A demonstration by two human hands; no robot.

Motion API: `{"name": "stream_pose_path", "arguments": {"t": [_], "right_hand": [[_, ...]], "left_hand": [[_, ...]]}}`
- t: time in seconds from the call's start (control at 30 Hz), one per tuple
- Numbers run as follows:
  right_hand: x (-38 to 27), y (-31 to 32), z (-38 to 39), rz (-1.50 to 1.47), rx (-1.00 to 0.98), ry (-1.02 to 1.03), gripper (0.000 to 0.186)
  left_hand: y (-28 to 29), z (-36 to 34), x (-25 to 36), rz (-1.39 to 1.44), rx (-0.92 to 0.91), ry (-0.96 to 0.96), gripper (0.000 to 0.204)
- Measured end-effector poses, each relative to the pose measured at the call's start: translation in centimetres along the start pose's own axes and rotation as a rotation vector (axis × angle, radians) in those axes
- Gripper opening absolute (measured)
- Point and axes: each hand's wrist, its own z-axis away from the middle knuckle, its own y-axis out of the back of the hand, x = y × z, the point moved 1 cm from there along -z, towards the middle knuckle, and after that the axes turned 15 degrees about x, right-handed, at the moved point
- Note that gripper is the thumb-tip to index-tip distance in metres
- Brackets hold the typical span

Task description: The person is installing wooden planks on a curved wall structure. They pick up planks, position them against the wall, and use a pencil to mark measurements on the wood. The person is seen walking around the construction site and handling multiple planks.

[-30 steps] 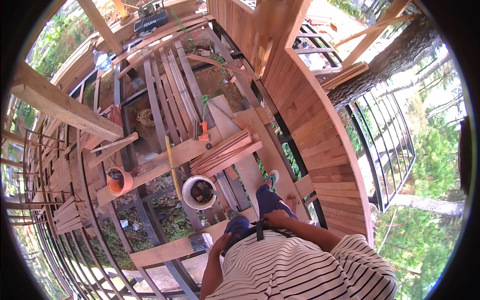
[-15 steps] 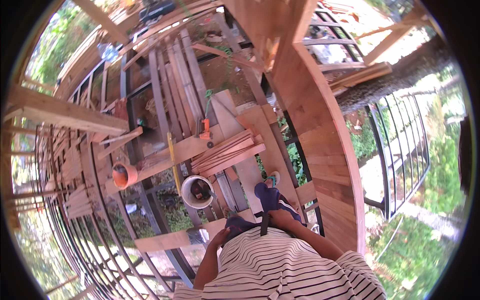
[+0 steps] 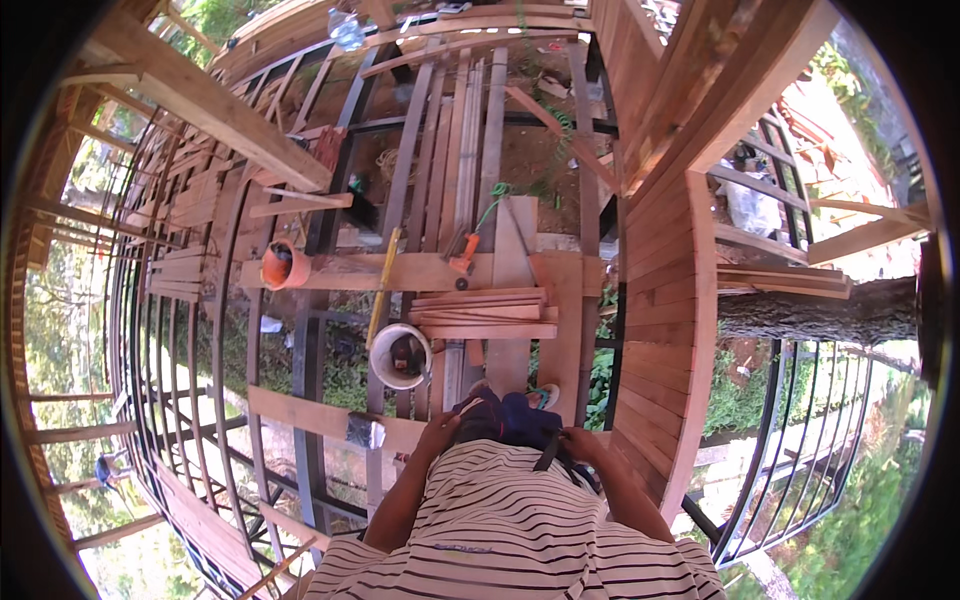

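At the lower middle, my left hand (image 3: pixel 437 436) rests against the left side of my dark blue trousers (image 3: pixel 505 415), holding nothing that I can see. On the other side of my waist, my right hand (image 3: pixel 583 446) has its fingers closed at the upper end of a black strap (image 3: pixel 547 456), which hangs over my striped shirt (image 3: pixel 500 510). Beyond my legs stands a white bucket (image 3: pixel 375 365) with something dark inside. Next to it lies a stack of short reddish boards (image 3: pixel 480 314). An orange power tool (image 3: pixel 465 254) with a green cord is just past the boards.
Dark metal beams (image 3: pixel 313 360) cross open gaps with greenery below. Loose planks (image 3: pixel 270 272) span them. A yellow level-like bar (image 3: pixel 383 285) touches the bucket area. An orange bucket (image 3: pixel 285 268) stands left. A wooden plank wall (image 3: pixel 660 330) rises at the right. A timber post (image 3: pixel 210 100) juts in upper left.
My view has turned, so the scene appears shifted and rotated. My right hand has moved outward to the right along with the strap; my left hand remains at my side.
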Motion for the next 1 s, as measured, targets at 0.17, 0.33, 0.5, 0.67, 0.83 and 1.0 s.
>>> {"name": "stream_pose_path", "arguments": {"t": [0.17,0.33,0.5,0.67,0.83,1.0], "right_hand": [[0.4,2.5,-0.1,-0.003,0.011,-0.073,0.031],[2.4,1.6,0.7,-0.008,0.22,0.007,0.031],[2.9,1.6,-0.3,-0.051,0.267,-0.148,0.033],[1.5,1.5,-5.3,-0.089,0.412,-0.071,0.032],[-10.8,6.3,-7.5,0.071,0.575,-0.06,0.03],[-11.2,9.4,-13.2,-0.33,0.653,0.082,0.025]], "left_hand": [[-1.3,0.0,-0.7,-0.027,-0.119,0.199,0.052],[-0.7,-3.6,-5.7,-0.291,-0.233,0.095,0.057],[0.6,-8.3,2.1,-0.428,-0.195,-0.171,0.053],[2.4,-13.1,5.3,-0.161,-0.102,-0.142,0.049],[5.9,-15.3,3.3,-0.092,0.013,-0.131,0.043],[10.3,-15.8,-6.6,-0.118,0.143,-0.258,0.028]]}}
